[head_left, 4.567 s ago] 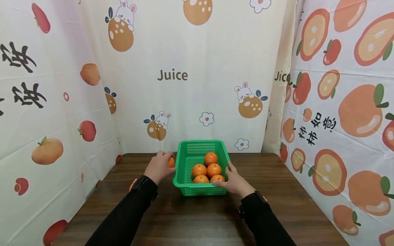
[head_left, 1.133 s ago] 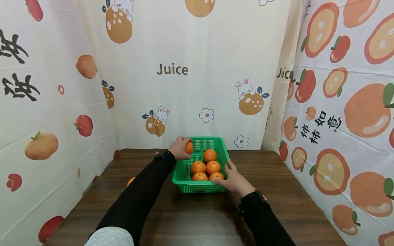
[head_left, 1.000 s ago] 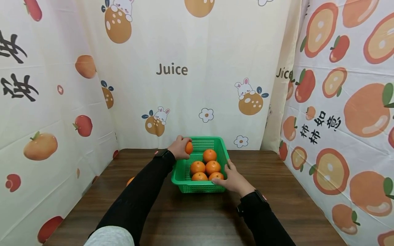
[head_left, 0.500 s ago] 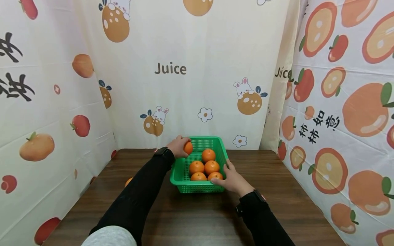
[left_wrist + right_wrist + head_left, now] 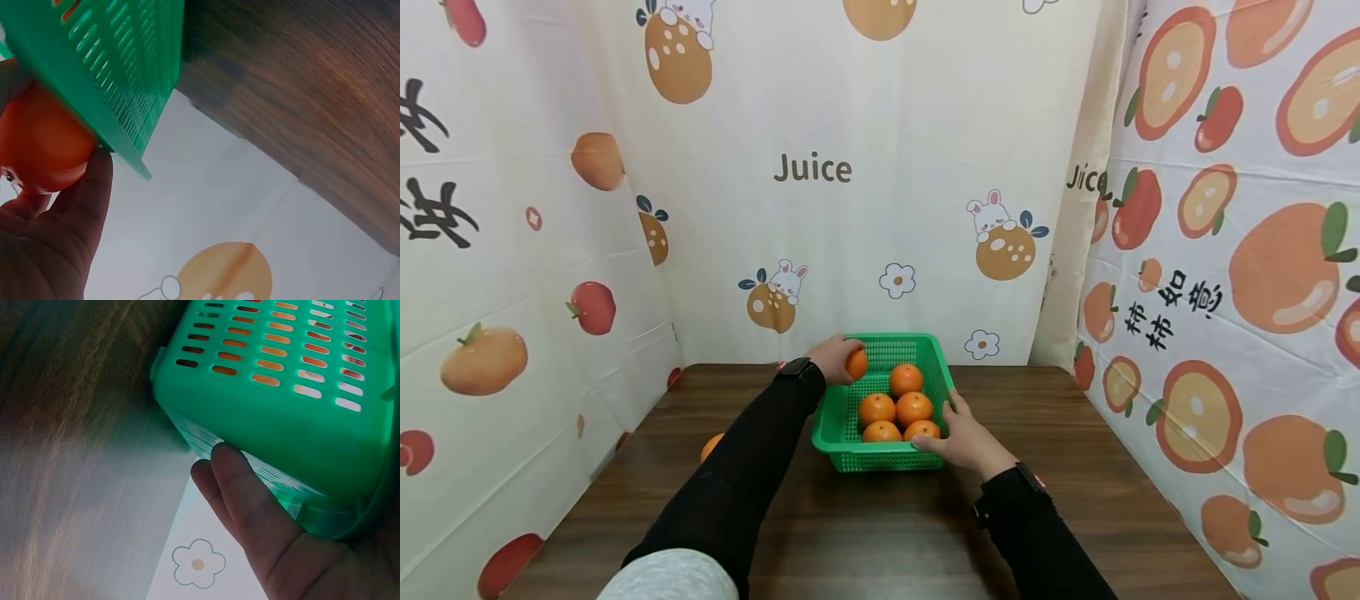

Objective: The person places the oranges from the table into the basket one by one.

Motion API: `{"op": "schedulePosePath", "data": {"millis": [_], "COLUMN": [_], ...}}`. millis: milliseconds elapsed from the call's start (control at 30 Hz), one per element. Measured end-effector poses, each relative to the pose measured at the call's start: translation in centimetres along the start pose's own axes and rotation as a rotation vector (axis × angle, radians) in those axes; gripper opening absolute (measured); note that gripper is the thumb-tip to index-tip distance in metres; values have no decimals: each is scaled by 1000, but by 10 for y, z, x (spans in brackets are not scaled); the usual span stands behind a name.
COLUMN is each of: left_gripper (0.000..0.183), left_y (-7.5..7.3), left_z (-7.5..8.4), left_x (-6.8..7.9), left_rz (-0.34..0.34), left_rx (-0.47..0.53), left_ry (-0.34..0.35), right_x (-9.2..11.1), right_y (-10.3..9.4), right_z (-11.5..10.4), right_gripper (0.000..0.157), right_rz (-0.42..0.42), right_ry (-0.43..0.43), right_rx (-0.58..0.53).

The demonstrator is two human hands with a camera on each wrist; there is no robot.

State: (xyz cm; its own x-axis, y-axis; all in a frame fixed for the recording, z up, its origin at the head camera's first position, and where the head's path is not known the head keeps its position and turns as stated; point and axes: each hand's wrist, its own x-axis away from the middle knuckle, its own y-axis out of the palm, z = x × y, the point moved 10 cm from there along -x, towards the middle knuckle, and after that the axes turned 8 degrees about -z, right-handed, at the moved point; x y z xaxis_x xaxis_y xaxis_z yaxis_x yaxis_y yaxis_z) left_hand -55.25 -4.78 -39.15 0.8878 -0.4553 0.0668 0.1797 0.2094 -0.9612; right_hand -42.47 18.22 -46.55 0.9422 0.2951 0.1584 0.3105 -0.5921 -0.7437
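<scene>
My left hand (image 5: 832, 358) holds an orange (image 5: 857, 364) above the left side of a green plastic basket (image 5: 880, 450). In the left wrist view, fingers and thumb curl round that orange (image 5: 47, 137), close against the basket's rim. Several more oranges (image 5: 906, 379) lie inside, toward the basket's right and front. At the front right corner my right hand (image 5: 966, 437) rests, its thumb on the front rim. The right wrist view has its fingers (image 5: 240, 487) fairly straight along the basket's outer wall (image 5: 250, 412); the thumb is hidden there.
One orange (image 5: 710, 447) sits on the dark wooden table (image 5: 850, 533), left of the basket and partly behind my left sleeve. Fruit-printed cloths (image 5: 820, 225) hang behind the table and on both sides.
Since the earliest frame, my left hand has brought an orange from beside the basket to over its left rim. During the last second both hands have stayed nearly still; the view shifts slightly.
</scene>
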Motion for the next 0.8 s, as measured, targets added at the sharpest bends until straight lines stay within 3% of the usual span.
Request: {"op": "schedulePosePath", "data": {"millis": [500, 800], "left_gripper": [74, 67], "left_y": [1, 10], "left_z": [-3, -9], "left_x": [-8, -19], "left_rz": [-6, -17], "left_rx": [-89, -121], "left_ry": [-15, -11], "right_x": [-4, -2], "right_y": [-1, 1], "right_z": [0, 1], "right_gripper": [110, 107], "right_rz": [-6, -8], "right_ry": [2, 10], "right_rx": [2, -12]}}
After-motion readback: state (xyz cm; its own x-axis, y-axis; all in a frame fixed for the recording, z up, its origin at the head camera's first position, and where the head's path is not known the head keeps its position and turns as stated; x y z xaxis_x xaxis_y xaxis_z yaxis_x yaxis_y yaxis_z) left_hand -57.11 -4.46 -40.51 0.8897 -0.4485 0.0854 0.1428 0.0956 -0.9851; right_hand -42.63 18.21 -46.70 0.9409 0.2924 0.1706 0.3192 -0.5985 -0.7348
